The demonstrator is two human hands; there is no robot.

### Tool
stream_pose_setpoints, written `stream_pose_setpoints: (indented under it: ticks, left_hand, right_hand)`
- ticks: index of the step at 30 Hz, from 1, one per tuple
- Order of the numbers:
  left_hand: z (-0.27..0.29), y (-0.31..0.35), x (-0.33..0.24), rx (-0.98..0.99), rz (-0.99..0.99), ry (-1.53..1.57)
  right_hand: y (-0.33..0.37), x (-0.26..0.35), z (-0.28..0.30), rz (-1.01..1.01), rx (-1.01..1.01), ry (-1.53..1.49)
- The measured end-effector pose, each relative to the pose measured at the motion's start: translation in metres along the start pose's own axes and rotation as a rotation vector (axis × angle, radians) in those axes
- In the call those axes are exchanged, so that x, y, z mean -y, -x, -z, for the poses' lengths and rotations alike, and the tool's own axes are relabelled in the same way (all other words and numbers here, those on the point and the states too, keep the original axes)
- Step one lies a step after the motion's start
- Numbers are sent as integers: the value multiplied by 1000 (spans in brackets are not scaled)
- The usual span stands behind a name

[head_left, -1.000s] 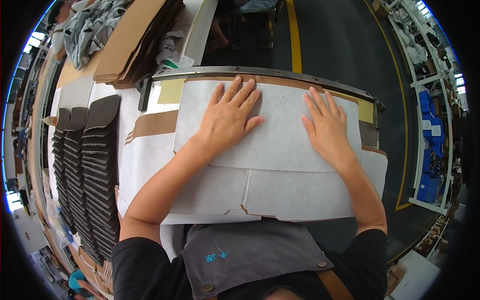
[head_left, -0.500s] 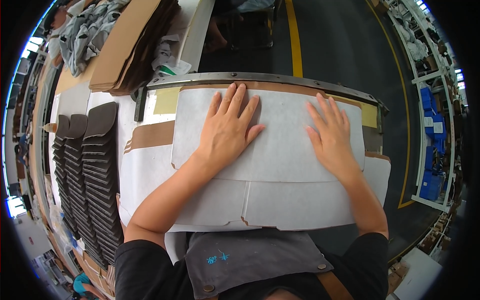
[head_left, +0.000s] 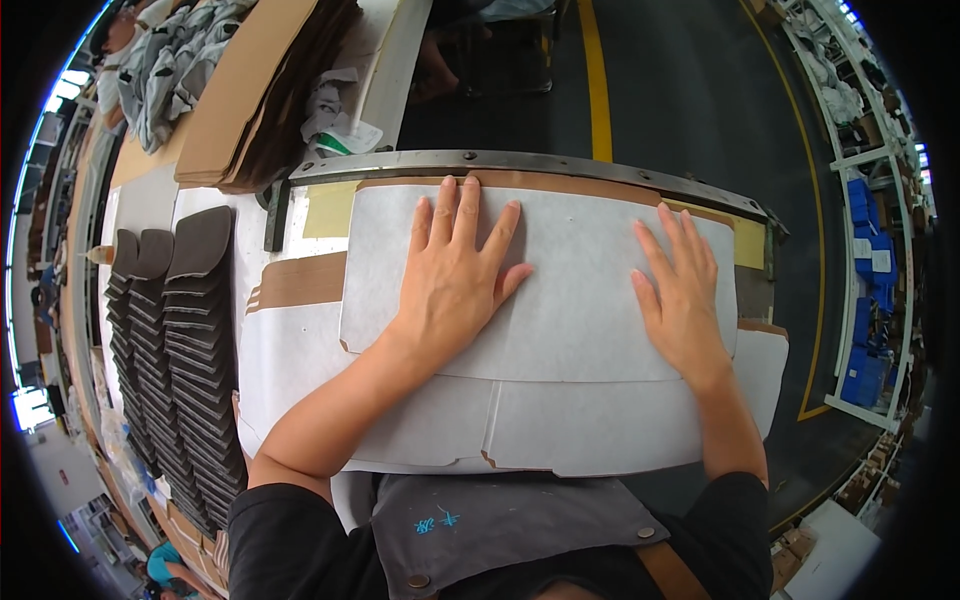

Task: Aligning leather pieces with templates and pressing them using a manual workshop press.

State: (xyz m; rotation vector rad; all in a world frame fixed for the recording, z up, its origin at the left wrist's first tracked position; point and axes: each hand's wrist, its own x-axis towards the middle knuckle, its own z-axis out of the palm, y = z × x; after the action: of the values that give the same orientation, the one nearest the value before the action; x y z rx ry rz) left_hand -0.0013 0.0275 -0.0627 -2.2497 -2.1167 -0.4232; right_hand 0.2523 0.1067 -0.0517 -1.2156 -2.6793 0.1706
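A white panel [head_left: 572,335] with brown edges lies across the work table, its near part hanging toward my body. My left hand [head_left: 450,275] rests flat on it left of the middle, fingers spread, fingertips close to its brown far edge. Farther right, my right hand [head_left: 685,295] lies on the same panel with its fingers stretched out. Neither hand grips anything. Beneath the panel is another white sheet [head_left: 295,350] with a brown strip, partly covered. A metal bar [head_left: 545,166] runs along the table's far side, with yellow patches [head_left: 330,210] just in front of it.
Overlapping rows of dark grey flat pieces [head_left: 200,300] stand at the left. Beyond them are a stack of brown cardboard sheets [head_left: 250,90] and piled grey fabric [head_left: 165,85]. Blue bins [head_left: 872,265] fill shelving at the right, across a dark floor with yellow lines.
My right hand has moved to the right and slightly nearer to me. The panel has shifted a little toward me. My left hand stays flat on it, nearly in place.
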Motion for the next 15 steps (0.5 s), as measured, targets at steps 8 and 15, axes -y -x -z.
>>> stream_pose_setpoints:
  ticks: [8,15]
  left_hand:
    - [3,4,-1,48,30,-5]
    - [11,2,-1,107,50,-43]
  right_hand:
    - [-1,-3,-2,-2,14,-9]
    - [-2,-2,3,-29,32,3]
